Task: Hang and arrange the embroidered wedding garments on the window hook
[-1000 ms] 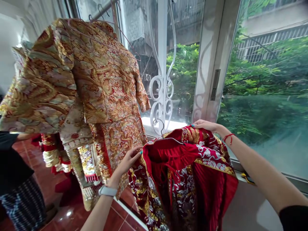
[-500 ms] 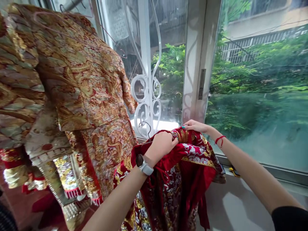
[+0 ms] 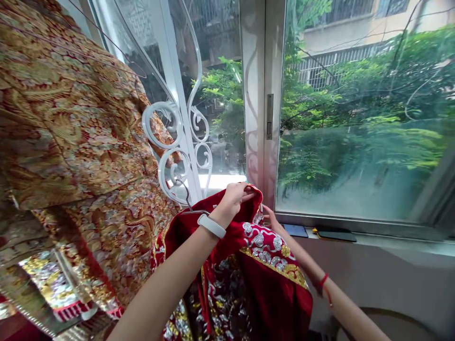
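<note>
A red embroidered garment [image 3: 263,279] with silver and gold stitching hangs on a wire hanger [image 3: 185,194] in front of me. My left hand [image 3: 232,199], with a white watch at the wrist, is closed on the garment's top edge near the collar. My right hand [image 3: 272,219] reaches in from the lower right and sits mostly behind the red cloth at the same collar; its fingers are hidden. A red string circles the right wrist.
A gold and red brocade jacket and skirt [image 3: 78,142] hang close on the left. A white scrolled window grille [image 3: 177,142] and a glass window [image 3: 355,118] stand straight ahead. Two flat dark objects [image 3: 336,234] lie on the sill.
The view has swung right and closer to the window. My left hand has moved up to the garment's top edge. My right hand has dropped from on top of the cloth to behind it.
</note>
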`<state>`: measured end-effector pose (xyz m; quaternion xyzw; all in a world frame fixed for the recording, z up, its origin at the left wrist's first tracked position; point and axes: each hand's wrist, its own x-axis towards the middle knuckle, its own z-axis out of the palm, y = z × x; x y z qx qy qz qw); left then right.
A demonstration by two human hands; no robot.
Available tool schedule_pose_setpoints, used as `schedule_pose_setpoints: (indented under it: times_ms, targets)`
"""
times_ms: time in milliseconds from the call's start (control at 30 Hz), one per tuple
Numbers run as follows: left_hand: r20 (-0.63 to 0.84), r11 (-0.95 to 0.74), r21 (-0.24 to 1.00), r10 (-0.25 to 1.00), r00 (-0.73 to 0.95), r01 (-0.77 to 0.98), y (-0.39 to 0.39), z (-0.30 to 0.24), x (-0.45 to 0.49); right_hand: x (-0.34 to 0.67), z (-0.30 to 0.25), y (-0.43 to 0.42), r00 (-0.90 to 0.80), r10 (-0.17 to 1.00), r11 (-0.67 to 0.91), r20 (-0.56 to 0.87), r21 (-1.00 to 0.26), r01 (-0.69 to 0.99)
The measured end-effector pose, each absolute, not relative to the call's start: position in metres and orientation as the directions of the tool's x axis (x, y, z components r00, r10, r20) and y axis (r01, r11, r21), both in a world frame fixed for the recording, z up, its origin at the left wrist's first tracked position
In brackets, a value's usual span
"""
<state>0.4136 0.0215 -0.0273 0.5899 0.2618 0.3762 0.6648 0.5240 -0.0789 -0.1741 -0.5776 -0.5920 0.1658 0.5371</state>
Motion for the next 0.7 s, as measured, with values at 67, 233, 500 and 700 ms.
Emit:
schedule_pose_setpoints:
  times_ms: [67, 233, 500, 700]
  targets:
    - [0.075, 0.059, 0.974, 0.829, 0.554, -0.220, 0.014, -0.026, 0.412, 0.510, -0.194, -0.075, 0.376, 0.837, 0.182, 0.397, -0.851, 0.493]
    - [0.094, 0.062, 0.957, 0.858, 0.505, -0.283, 0.009, -0.026, 0.409, 0.496, -0.199, -0.074, 0.560, 0.748, 0.031, 0.357, -0.861, 0.507]
    - [0.243, -0.438, 0.899, 0.532, 0.811, 0.018, -0.020, -0.012, 0.346, 0.568, -0.164, -0.155, 0.425, 0.718, -0.061, 0.551, -0.559, 0.827]
    - [0.334, -0.987, 0.092, -0.090, 0.938, -0.128, -0.065, -0.054, 0.271, 0.569, -0.164, -0.213, 0.340, 0.712, -0.178, 0.615, -0.311, 0.934]
